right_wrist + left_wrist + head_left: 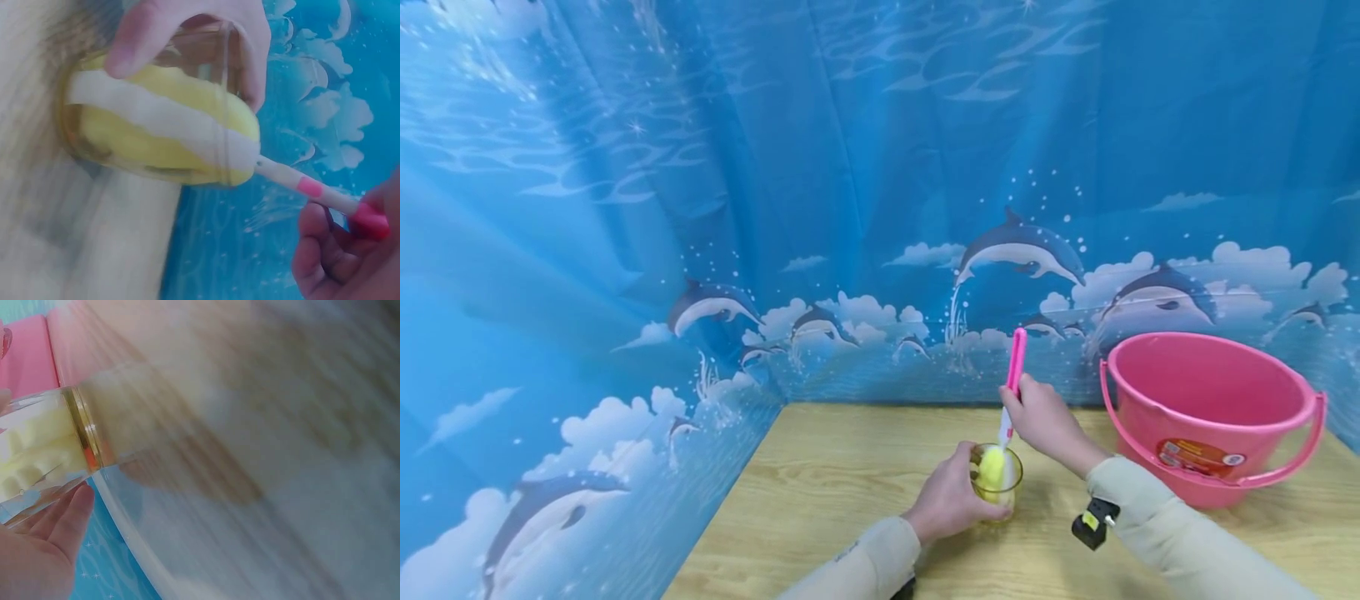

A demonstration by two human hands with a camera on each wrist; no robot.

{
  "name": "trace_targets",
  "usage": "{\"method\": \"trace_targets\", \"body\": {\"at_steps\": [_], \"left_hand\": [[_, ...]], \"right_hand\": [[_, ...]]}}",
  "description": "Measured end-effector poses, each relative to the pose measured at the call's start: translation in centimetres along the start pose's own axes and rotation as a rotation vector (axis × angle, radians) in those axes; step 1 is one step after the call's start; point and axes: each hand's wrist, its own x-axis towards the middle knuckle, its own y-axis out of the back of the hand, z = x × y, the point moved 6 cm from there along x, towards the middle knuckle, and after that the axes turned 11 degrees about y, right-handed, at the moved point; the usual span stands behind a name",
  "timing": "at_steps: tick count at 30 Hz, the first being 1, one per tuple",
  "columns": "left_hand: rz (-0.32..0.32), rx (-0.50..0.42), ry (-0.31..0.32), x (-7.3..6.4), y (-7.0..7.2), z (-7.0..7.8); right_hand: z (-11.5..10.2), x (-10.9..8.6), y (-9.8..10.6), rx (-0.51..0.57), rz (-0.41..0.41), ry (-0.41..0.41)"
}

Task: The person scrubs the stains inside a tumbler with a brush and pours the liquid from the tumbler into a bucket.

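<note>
A clear amber-tinted glass cup (pixel 1006 492) is tilted over the wooden table, and my left hand (pixel 953 493) grips it around the side. Inside the cup sits the yellow and white sponge head of a cup brush (pixel 169 119). My right hand (pixel 1047 423) holds the brush by its pink and white handle (pixel 1017 362), which rises above the cup. In the right wrist view the sponge fills most of the glass, and its white strip runs lengthwise. The left wrist view shows the cup's base end (pixel 87 428) near my left fingers.
A pink bucket (pixel 1217 425) with a pink handle stands on the table (pixel 820 467) to the right, close to my right forearm. Behind and to the left hangs a blue curtain (pixel 865 208) printed with dolphins.
</note>
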Motion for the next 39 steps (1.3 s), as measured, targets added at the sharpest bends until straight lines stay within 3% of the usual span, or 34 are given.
{"method": "trace_targets", "body": {"at_steps": [8, 15, 18, 27, 32, 39], "left_hand": [[0.008, 0.027, 0.035, 0.1, 0.1, 0.4], [0.009, 0.041, 0.041, 0.1, 0.0, 0.4], [0.017, 0.045, 0.035, 0.1, 0.1, 0.4], [0.025, 0.057, 0.029, 0.0, 0.3, 0.4], [0.03, 0.064, 0.03, 0.0, 0.3, 0.4], [0.032, 0.067, 0.038, 0.0, 0.1, 0.2]], "right_hand": [[1.8, -1.7, 1.1, 0.104, 0.093, -0.036], [2.3, -4.4, 1.3, 0.183, 0.18, -0.031], [2.1, -5.6, 1.3, 0.201, 0.231, 0.047], [0.4, -8.9, 1.1, 0.212, 0.331, 0.393], [-1.2, -10.4, 0.3, 0.18, 0.314, 0.575], [-3.0, -11.9, -0.4, 0.061, 0.285, 0.646]]}}
